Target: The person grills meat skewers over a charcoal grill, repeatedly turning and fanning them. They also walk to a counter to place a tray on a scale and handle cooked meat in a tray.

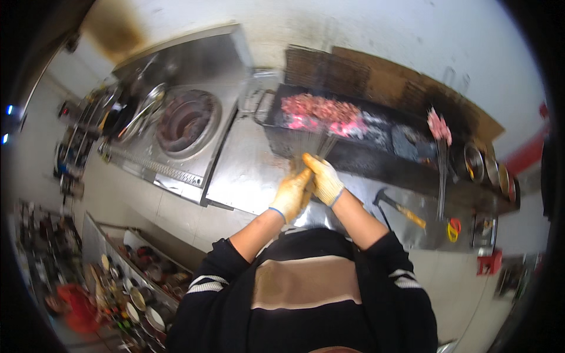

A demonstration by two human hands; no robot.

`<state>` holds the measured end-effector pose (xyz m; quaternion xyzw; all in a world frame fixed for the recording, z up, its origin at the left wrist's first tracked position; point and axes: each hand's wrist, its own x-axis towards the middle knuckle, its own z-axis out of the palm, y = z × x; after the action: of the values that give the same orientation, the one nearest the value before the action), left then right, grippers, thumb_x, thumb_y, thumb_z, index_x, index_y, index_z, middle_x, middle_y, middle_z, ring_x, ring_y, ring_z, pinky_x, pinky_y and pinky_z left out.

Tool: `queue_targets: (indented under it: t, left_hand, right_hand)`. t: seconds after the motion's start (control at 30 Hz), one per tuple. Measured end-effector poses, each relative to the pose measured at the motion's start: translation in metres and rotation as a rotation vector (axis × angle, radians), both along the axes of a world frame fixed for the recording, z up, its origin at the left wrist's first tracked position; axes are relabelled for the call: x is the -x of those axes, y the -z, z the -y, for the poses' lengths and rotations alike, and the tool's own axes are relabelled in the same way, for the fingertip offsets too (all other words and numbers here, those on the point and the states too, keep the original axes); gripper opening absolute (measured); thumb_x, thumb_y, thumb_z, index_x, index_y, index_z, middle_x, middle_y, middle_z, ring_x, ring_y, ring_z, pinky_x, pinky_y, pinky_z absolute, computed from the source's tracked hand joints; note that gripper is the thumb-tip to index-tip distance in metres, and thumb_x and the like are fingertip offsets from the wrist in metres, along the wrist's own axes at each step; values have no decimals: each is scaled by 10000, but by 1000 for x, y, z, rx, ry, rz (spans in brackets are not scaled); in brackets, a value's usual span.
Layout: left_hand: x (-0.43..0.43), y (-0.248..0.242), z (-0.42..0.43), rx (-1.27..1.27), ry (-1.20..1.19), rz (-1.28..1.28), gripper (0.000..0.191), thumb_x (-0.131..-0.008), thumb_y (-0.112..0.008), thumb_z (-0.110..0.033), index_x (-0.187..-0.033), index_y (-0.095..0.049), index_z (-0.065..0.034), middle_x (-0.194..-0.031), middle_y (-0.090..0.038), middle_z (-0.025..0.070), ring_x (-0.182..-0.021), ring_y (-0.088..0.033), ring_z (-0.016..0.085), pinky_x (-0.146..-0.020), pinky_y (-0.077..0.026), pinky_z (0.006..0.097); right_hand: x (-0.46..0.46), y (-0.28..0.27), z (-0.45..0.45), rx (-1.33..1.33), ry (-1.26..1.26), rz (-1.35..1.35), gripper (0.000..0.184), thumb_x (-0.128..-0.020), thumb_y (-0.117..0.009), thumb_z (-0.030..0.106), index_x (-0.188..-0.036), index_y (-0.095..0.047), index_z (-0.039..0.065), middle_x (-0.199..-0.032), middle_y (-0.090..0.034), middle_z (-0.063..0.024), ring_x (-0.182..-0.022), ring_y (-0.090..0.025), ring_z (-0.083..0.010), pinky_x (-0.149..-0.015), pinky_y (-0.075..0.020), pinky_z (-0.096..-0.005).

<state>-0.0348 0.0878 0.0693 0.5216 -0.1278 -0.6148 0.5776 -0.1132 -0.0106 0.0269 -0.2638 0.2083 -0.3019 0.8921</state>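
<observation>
Pieces of skewered meat (320, 107) lie in a dense row over glowing coals (346, 128) in a long black charcoal grill (353, 156). Their thin metal skewers (311, 142) fan together toward me, blurred. My left hand (291, 194) and my right hand (324, 180), both in stained yellow-white knit gloves, are closed around the gathered skewer ends. The hands touch each other in front of the grill's near wall. How the fingers wrap the ends is partly hidden by the gloves.
At the grill's right end rests another bunch of skewers with paler meat (439, 128). A hammer (401, 207) and yellow-red scissors (453, 229) lie on the steel counter (242, 176). Metal bowls (474, 162) stand far right. Left is a wok burner (187, 123). A person in red (77, 309) is lower left.
</observation>
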Motion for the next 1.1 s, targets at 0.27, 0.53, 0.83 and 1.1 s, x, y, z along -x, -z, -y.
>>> queue_targets:
  t: [0.27, 0.53, 0.83, 1.1]
  left_hand:
    - [-2, 30, 9, 101, 6, -83, 490, -1037, -562, -342, -1454, -429, -120, -1193, -636, 116, -1025, -617, 194, -791, -522, 347]
    - [-10, 16, -3, 73, 76, 42, 725, -1014, -547, -307, -1619, -172, -175, -1363, -566, 167, -1221, -548, 221, -990, -464, 359]
    - [-16, 41, 3, 303, 29, 97, 650, -1038, -516, -275, -1607, -224, -159, -1391, -542, 51, -1143, -546, 153, -886, -470, 304]
    - [-24, 17, -14, 166, 120, 49, 538, -1037, -489, -283, -1536, -317, -179, -880, -586, 8, -617, -443, 93, -508, -318, 280]
  right_hand:
    - [-2, 19, 5, 98, -10, -63, 332, -999, -638, 273, -1236, -643, 40, -1122, -700, -114, -1029, -666, -261, -902, -550, -418]
    - [-2, 33, 9, 20, -118, 50, 388, -1030, -575, 347, -1263, -631, 41, -1164, -683, -119, -1072, -638, -250, -980, -505, -415]
    - [-12, 24, 9, 40, -174, 58, 476, -1047, -539, 351, -1409, -525, 43, -1170, -627, -83, -1068, -593, -201, -951, -497, -392]
    - [-12, 20, 3, 32, -232, 82, 497, -1037, -563, 338, -1444, -490, 62, -1022, -623, -59, -951, -593, -185, -870, -516, -378]
